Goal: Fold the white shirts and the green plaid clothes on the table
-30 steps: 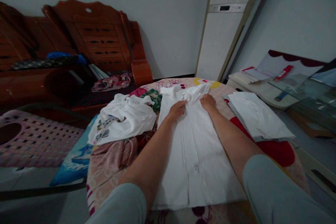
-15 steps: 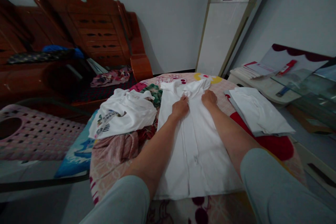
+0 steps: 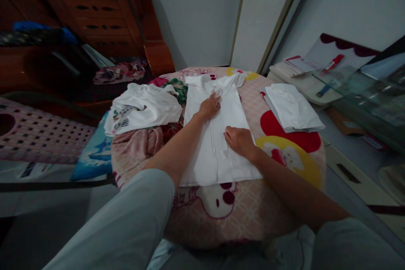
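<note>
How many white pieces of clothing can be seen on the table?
3: crumpled top on the left, spread-out shirt in the middle, folded bundle on the right, counted as one. More may be hidden inside it.

Taking the middle of the white garment [image 3: 218, 135] as clock centre: toward 2 o'clock, free lane of table [image 3: 253, 101], rather narrow, ending at the folded white stack [image 3: 292, 107]. Toward 6 o'clock, wider free room, up to the near edge. At 9 to 10 o'clock, passage blocked by heaped clothes [image 3: 148, 107], just beside the garment. At 8 and 4 o'clock, way crossed by left forearm [image 3: 183, 141] and right forearm [image 3: 291, 185], respectively.
</note>
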{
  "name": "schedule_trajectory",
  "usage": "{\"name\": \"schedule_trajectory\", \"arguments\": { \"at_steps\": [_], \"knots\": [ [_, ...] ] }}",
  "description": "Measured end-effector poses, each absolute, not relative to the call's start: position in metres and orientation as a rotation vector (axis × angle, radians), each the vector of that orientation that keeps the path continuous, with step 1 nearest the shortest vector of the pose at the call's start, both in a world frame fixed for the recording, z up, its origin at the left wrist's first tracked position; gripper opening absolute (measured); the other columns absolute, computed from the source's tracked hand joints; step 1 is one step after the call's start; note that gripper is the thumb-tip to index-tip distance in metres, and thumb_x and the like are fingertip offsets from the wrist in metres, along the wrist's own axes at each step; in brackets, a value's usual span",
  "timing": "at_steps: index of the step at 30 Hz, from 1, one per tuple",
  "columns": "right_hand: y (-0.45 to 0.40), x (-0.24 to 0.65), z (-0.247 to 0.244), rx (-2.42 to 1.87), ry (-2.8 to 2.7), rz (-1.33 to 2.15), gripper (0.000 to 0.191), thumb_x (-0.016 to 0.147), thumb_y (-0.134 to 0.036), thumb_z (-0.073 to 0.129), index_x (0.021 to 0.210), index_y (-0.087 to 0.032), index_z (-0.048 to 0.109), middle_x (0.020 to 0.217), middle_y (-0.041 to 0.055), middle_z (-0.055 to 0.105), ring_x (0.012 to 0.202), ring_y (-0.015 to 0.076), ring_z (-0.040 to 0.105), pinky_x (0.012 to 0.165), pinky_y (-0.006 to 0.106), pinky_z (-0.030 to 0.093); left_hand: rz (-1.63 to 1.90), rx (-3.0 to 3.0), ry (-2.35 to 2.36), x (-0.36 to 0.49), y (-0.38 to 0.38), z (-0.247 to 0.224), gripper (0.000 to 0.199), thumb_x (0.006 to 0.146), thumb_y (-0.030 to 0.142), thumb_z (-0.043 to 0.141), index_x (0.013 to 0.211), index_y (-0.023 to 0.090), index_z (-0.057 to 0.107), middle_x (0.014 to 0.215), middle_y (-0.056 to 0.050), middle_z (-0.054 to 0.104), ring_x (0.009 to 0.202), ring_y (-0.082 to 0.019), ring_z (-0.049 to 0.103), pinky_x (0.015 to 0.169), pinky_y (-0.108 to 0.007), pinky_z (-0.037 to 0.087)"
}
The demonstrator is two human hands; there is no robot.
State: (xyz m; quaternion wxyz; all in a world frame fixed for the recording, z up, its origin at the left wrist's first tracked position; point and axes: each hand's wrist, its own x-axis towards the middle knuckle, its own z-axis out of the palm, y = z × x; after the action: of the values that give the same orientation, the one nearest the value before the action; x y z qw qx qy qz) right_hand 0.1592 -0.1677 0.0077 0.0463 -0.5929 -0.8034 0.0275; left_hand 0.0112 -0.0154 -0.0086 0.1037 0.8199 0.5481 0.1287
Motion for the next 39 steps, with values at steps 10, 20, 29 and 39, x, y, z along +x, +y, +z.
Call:
{"name": "schedule_trajectory", "arguments": {
  "at_steps": [10,20,29,39],
  "knots": [
    [-0.175,0.157,0.007,-1.758,-2.511,-0.056,0.03,0.099,-0.028,0.039,0.109,-0.015,0.063,0.099,0.0132,0.073,0.086,0.023,0.066,0.07,0.03,0.036,0.338,2.645,1.424,-0.023,-0.061,-0.008,0.059,0.092,0.035,0.052,0.145,0.01,0.041,0.157,-0.021,0.029,0.14,-0.029,0.04,0.113,-0.037,0.036],
    [-0.253,0.182,0.015,-1.306,-2.321,0.556,0.005,0.08,-0.021,0.071,0.077,-0.018,0.068,0.077,0.002,0.068,0.071,0.0147,0.061,0.066,0.025,0.043,0.35,2.773,1.505,-0.031,-0.107,-0.029,0.052,0.1,0.038,0.033,0.146,0.015,0.04,0.152,-0.016,0.041,0.141,-0.026,0.039,0.114,-0.046,0.032],
    [-0.29,0.198,-0.017,-1.078,-2.201,0.361,0.041,0.072,-0.001,0.055,0.106,-0.02,0.069,0.105,0.0084,0.07,0.1,0.022,0.062,0.088,0.039,0.052,0.357,2.726,1.526,-0.03,-0.106,-0.03,0.059,0.099,0.046,0.033,0.147,0.012,0.039,0.153,-0.018,0.039,0.143,-0.029,0.036,0.116,-0.048,0.03],
    [-0.288,0.195,-0.024,-1.027,-2.096,0.201,0.025,0.082,-0.009,0.057,0.1,-0.021,0.07,0.096,0.0086,0.073,0.091,0.0212,0.067,0.082,0.038,0.056,0.352,2.735,1.542,-0.029,-0.112,-0.024,0.057,0.1,0.045,0.032,0.147,0.013,0.04,0.153,-0.018,0.039,0.142,-0.029,0.036,0.115,-0.048,0.03]
  ]
}}
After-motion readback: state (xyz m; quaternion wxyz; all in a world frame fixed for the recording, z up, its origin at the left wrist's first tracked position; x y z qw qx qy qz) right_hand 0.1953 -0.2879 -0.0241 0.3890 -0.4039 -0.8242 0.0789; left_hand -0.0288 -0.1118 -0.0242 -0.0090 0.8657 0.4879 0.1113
